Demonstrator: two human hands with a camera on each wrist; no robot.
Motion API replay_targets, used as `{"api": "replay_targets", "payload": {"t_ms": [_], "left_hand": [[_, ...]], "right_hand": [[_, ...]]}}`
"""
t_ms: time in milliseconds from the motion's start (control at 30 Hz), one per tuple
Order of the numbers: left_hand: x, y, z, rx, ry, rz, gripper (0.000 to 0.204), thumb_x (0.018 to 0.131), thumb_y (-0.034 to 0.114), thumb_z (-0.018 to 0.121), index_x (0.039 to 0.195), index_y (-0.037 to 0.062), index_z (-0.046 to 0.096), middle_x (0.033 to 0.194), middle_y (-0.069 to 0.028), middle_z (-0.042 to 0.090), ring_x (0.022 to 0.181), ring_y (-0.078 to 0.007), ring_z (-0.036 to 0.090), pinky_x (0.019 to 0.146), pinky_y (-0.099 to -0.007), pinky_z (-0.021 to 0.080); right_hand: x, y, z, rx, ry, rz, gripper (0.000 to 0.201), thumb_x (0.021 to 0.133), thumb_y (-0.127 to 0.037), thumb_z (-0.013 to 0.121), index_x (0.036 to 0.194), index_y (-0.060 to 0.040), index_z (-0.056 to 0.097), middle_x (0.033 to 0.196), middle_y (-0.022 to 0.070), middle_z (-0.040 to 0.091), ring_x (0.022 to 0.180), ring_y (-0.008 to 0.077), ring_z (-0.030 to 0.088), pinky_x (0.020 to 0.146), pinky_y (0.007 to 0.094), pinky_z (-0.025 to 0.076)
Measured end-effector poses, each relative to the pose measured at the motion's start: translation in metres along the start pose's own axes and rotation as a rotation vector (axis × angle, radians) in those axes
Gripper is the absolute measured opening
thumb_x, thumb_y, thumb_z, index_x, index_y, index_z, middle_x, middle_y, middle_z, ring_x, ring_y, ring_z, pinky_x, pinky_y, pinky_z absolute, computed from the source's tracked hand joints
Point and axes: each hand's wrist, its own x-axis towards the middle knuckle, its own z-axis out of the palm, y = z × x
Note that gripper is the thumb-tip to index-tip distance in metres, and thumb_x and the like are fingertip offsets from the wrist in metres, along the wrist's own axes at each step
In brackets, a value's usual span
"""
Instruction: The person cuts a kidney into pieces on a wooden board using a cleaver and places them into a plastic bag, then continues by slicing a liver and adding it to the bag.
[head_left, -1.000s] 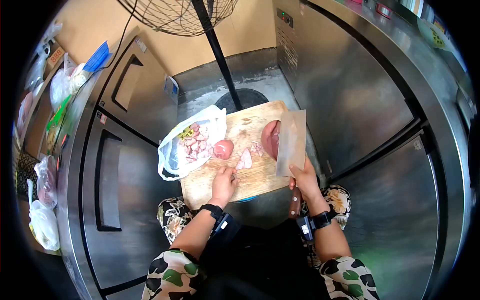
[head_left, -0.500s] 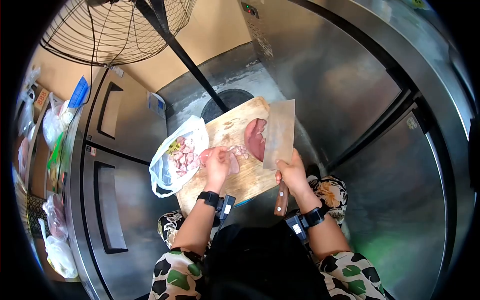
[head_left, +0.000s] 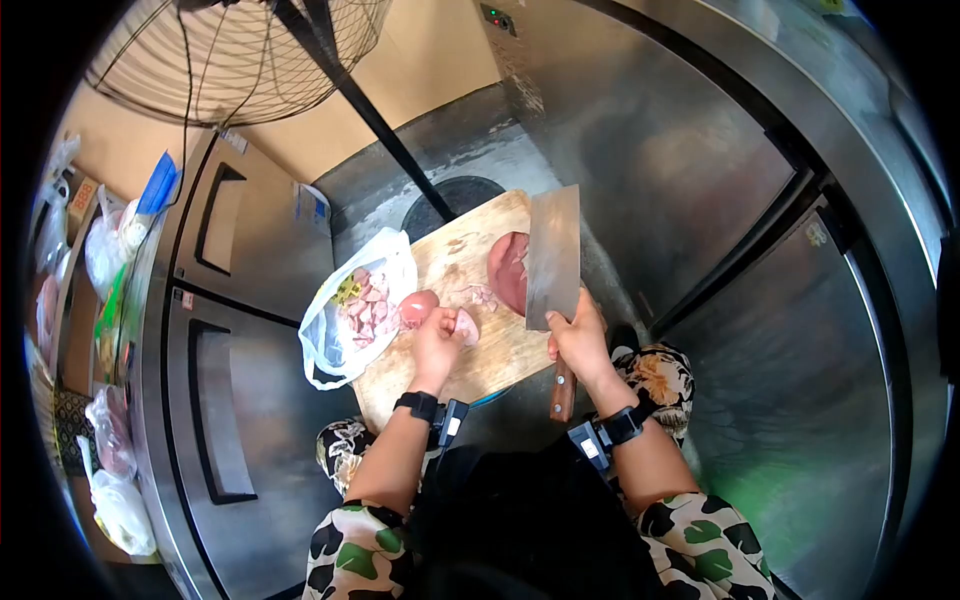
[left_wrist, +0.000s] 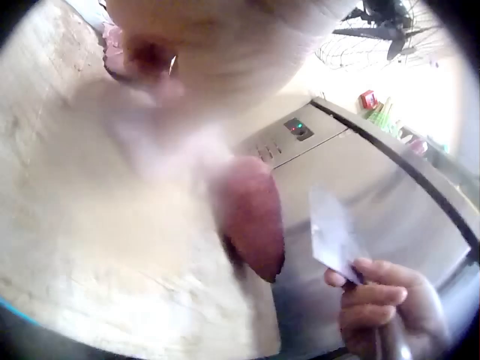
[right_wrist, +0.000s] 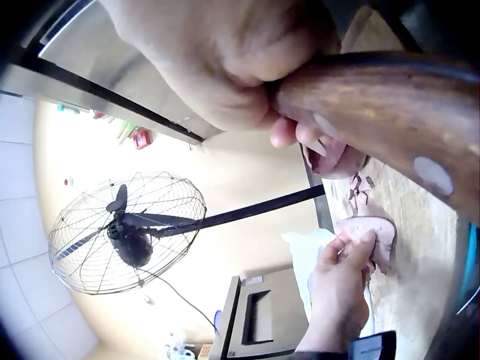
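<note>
Left hand point(head_left: 438, 340) fingers are curled on a pink meat slice point(head_left: 465, 326) on the wooden cutting board point(head_left: 480, 355). A cleaver point(head_left: 553, 258) is gripped upright by the right hand point(head_left: 577, 340). Fingertips are best kept tucked back from the blade.

Above my board, at the top left of the frame, stands a big wire-caged fan point(head_left: 235, 55), its dark pole point(head_left: 375, 125) slanting down to a round black base point(head_left: 460, 195) on the grey floor. Down the left side runs a steel cabinet point(head_left: 215, 330) with dark recessed handles. Past it, at the far left edge, plastic bags point(head_left: 105, 245) sit on a shelf. The right half of the frame is filled by steel fridge doors point(head_left: 720, 170)
</note>
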Motion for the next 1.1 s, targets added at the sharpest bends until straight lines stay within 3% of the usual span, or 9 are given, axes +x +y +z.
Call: {"api": "replay_targets", "payload": {"t_ms": [100,133,267,433,500,567,633,700,1100], "left_hand": [[-0.029,-0.012,-0.025,-0.384,0.085,-0.018,0.039,0.084,-0.006,0.064,0.12,0.0046,0.052,0.086,-0.0032,0.063,0.078,-0.0107,0.062,0.064,-0.0236,0.05],[-0.051,0.012,-0.034,-0.43,0.152,-0.076,0.042,0.087,-0.008,0.059,0.126,0.0044,0.049,0.089,-0.0028,0.061,0.075,-0.0104,0.061,0.068,-0.0215,0.05],[-0.086,-0.039,-0.049,-0.624,0.24,-0.422,0.036,0.093,-0.002,0.053,0.128,0.0045,0.05,0.093,-0.0073,0.065,0.075,-0.012,0.063,0.066,-0.0224,0.052],[-0.102,-0.07,-0.049,-0.288,0.219,-0.275,0.024,0.086,0.001,0.064,0.11,0.0033,0.062,0.093,-0.0087,0.068,0.069,-0.0142,0.063,0.064,-0.0251,0.052],[-0.106,-0.072,-0.046,-0.034,0.278,-0.138,0.028,0.08,0.002,0.071,0.108,0.0046,0.064,0.091,-0.0086,0.067,0.069,-0.0169,0.063,0.064,-0.0285,0.052],[-0.114,-0.049,-0.047,0.204,0.4,0.011,0.031,0.071,0.004,0.077,0.099,0.0078,0.066,0.087,-0.0092,0.061,0.073,-0.0233,0.062,0.068,-0.0333,0.051],[-0.114,-0.05,-0.042,0.257,0.49,0.037,0.029,0.069,0.004,0.078,0.095,0.0086,0.066,0.086,-0.0093,0.058,0.075,-0.0253,0.062,0.069,-0.0341,0.051],[-0.114,-0.051,-0.043,0.143,0.461,-0.029,0.026,0.067,0.006,0.08,0.088,0.0079,0.065,0.086,-0.0083,0.058,0.073,-0.0245,0.061,0.068,-0.0347,0.05],[-0.118,-0.044,-0.051,0.076,0.407,-0.098,0.024,0.068,0.007,0.082,0.088,0.0059,0.067,0.084,-0.0065,0.059,0.066,-0.019,0.061,0.063,-0.0309,0.051]], "right_hand": [[0.001,0.009,-0.001,-0.02,-0.028,-0.016,0.03,0.092,0.0,0.052,0.12,-0.0013,0.04,0.075,0.0067,0.056,0.044,0.0105,0.048,0.04,0.0268,0.041],[0.001,0.011,-0.001,-0.032,-0.035,-0.021,0.03,0.092,0.0,0.052,0.119,-0.0014,0.04,0.075,0.0067,0.057,0.044,0.0105,0.048,0.039,0.0267,0.041],[-0.006,0.021,0.002,-0.142,-0.1,-0.067,0.025,0.093,-0.002,0.052,0.116,-0.0013,0.042,0.072,0.0062,0.056,0.042,0.01,0.047,0.039,0.0265,0.039],[-0.037,0.022,0.012,-0.506,-0.218,-0.149,0.023,0.095,-0.007,0.054,0.115,-0.0003,0.047,0.063,0.0054,0.057,0.043,0.0096,0.05,0.04,0.0264,0.039],[-0.05,0.034,0.015,-0.796,-0.317,-0.317,0.03,0.092,-0.01,0.059,0.116,0.0025,0.047,0.067,0.0204,0.062,0.057,0.0358,0.061,0.052,0.0406,0.048],[-0.072,0.034,0.03,-0.853,-0.441,-0.305,0.033,0.09,-0.011,0.06,0.116,0.0032,0.046,0.075,0.0267,0.062,0.072,0.0467,0.06,0.059,0.0493,0.048],[-0.085,0.044,0.042,-0.973,-0.534,-0.366,0.029,0.091,-0.012,0.06,0.112,0.0017,0.046,0.07,0.0203,0.063,0.055,0.0354,0.062,0.052,0.0424,0.048],[-0.093,0.048,0.053,-1.094,-0.585,-0.318,0.027,0.089,-0.011,0.06,0.109,0.001,0.045,0.076,0.028,0.062,0.075,0.0494,0.058,0.065,0.0532,0.046],[-0.103,0.043,0.071,-1.417,-0.619,-0.296,0.024,0.091,-0.016,0.055,0.108,-0.0035,0.044,0.071,0.0244,0.063,0.069,0.0455,0.062,0.062,0.0555,0.049]]}}
